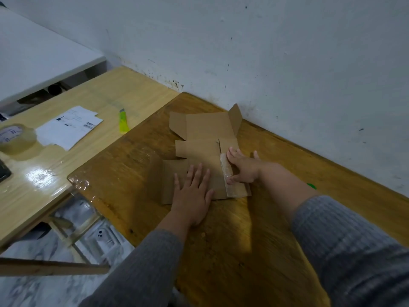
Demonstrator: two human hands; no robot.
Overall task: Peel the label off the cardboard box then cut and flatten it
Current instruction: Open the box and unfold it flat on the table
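The brown cardboard box (205, 129) lies opened out nearly flat on the dark wooden table (232, 240), one far flap still standing up by the wall. My left hand (192, 193) presses palm-down, fingers spread, on the near panel. My right hand (243, 167) presses flat on the right side, beside a strip of clear tape (228, 176) stuck along the cardboard. The peeled white label (68, 127) lies on the lighter table to the left. A yellow-green utility knife (123, 121) rests near the seam between the two tables.
A roll of clear packing tape (15, 138) sits at the left edge of the light table (88, 96). A dark object (3, 171) pokes in at far left. The white wall (287, 63) runs close behind the cardboard. Something small and green (311, 186) shows beyond my right forearm.
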